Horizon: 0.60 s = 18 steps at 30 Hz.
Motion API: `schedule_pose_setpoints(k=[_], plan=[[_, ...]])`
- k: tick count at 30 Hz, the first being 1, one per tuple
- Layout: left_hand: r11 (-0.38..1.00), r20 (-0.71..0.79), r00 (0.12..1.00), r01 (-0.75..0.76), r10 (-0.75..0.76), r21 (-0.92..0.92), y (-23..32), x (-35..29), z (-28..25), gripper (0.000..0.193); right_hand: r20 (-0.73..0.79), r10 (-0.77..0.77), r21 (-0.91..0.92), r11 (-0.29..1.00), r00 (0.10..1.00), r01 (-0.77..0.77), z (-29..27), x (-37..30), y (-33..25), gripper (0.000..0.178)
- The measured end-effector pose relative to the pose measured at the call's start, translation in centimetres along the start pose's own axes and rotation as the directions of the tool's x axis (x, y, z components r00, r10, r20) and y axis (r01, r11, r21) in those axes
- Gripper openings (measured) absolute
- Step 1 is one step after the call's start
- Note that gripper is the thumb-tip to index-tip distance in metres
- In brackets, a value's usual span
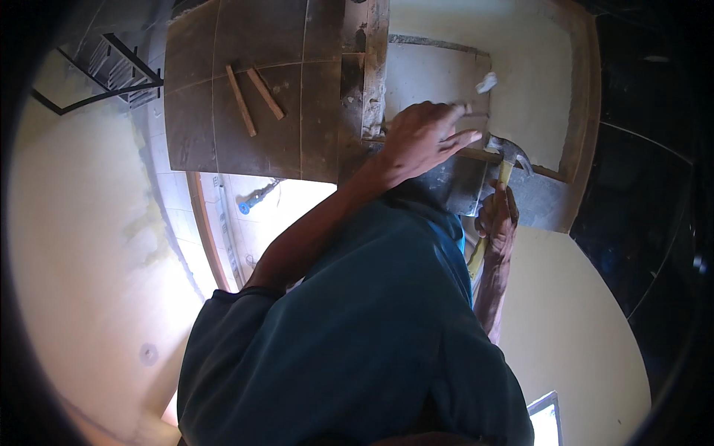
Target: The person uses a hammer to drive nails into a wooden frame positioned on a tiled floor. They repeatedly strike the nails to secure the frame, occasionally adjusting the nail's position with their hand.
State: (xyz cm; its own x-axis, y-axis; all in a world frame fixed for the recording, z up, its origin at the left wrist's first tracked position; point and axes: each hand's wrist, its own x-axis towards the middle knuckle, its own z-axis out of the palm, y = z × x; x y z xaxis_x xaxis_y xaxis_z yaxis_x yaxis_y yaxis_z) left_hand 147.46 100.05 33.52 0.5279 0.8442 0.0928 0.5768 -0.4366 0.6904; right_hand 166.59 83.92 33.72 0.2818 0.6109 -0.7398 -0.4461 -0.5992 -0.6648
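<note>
My right hand (500, 215) is wrapped round the yellow handle of a claw hammer (508, 154). The hammer's metal head points up, just right of my left hand (425, 140). My left hand reaches over the ledge with its fingers bent and the thumb stretched toward the hammer head. A thin brownish rod-like piece (476, 114) shows at its fingertips, blurred, and its kind cannot be made out. Beyond it, a small white lump (486, 82) shows against the pale recessed panel (439, 74).
Two narrow wooden strips (241, 100) lie on the dark tiled surface (186, 111) at the left. A wooden frame (587, 111) edges the recess, with black glossy tiles (639, 193) to its right. A blue-ended fitting (245, 207) shows below the tiled surface.
</note>
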Motion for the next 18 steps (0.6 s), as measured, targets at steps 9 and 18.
schedule_pose_setpoints(k=[9, 18], plan=[[0.981, 0.086, 0.991, -0.117, 0.104, 0.156, -4.9, 4.7, 2.7, 0.058, -0.04, 0.005, 0.047, 0.999, 0.999, -0.003, -0.3, 0.3, 0.0, 0.041], [0.966, -0.122, 0.978, -0.139, 0.168, 0.219, -6.4, 4.9, 4.2, 0.044, 0.002, 0.019, 0.011, 1.0, 1.0, -0.019, 0.3, 0.8, -0.7, 0.043]])
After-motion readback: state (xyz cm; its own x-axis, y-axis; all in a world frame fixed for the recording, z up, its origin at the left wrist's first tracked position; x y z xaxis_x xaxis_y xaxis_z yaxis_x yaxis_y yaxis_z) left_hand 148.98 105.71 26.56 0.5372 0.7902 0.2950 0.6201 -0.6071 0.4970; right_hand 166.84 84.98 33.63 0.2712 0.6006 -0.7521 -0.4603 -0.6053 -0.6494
